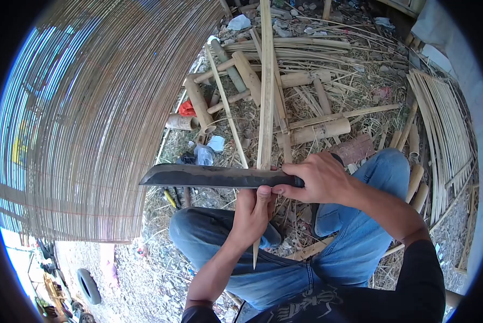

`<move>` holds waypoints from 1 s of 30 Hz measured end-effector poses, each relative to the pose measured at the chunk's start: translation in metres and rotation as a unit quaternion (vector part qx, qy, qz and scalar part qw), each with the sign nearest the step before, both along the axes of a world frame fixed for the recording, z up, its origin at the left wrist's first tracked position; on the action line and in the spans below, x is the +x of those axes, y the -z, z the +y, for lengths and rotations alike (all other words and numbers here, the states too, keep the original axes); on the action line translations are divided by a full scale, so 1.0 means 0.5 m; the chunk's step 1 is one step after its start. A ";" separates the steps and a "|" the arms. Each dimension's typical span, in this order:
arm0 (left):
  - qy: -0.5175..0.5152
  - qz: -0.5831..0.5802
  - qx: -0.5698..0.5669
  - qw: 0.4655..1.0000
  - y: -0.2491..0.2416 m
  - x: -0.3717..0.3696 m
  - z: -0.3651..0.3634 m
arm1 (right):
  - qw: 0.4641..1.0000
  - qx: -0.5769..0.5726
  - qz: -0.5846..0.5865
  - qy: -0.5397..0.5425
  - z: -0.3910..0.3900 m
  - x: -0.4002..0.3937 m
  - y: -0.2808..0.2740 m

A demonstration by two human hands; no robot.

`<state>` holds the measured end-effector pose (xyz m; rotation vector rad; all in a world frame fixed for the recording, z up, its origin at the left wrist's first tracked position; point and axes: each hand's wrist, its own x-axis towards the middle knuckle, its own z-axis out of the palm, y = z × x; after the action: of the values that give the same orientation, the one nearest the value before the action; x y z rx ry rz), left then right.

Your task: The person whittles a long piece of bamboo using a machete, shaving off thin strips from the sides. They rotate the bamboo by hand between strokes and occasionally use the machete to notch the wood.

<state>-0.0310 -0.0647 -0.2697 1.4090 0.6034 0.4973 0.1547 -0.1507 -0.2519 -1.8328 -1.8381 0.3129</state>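
Observation:
My right hand (319, 177) grips the handle of a long dark machete (209, 176), whose blade lies level and points left. Its edge sits across a long split bamboo strip (266, 91) that runs away from me, upright in the view. My left hand (252, 212) is closed around the strip's near part, just under the blade, and the pointed near end sticks out below my wrist. Both hands work above my knees in blue jeans (354, 242).
A large woven bamboo mat (91, 113) stands at the left. Bamboo tubes, cut strips and shavings (311, 132) litter the ground ahead. A stack of thin slats (441, 129) lies at the right. A tyre (88, 285) rests at bottom left.

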 end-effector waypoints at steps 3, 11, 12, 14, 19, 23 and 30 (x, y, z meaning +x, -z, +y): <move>0.005 0.021 0.059 0.998 0.024 -0.004 0.008 | 0.999 0.007 -0.045 0.014 -0.002 -0.003 0.007; -0.052 0.035 0.052 0.997 0.011 0.008 -0.001 | 0.985 0.081 -0.134 0.078 0.009 -0.013 0.032; -0.034 0.032 0.030 0.998 0.010 0.005 0.000 | 0.984 0.082 -0.137 0.077 0.010 -0.009 0.025; -0.014 0.030 0.008 0.999 0.011 -0.001 0.007 | 0.998 0.020 -0.050 0.024 0.007 0.000 0.011; 0.026 0.007 0.036 0.999 0.012 0.001 0.007 | 0.998 -0.028 0.060 -0.018 0.006 0.009 0.003; 0.011 0.010 0.093 0.996 0.031 0.007 0.009 | 0.999 -0.020 0.034 -0.005 0.005 0.009 0.008; -0.017 0.042 0.065 0.997 0.029 0.006 0.015 | 0.990 0.064 -0.104 0.074 0.011 -0.018 0.045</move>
<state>-0.0280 -0.0574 -0.2844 1.5503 0.6739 0.5136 0.1457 -0.1452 -0.2745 -1.9584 -1.7974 -0.0527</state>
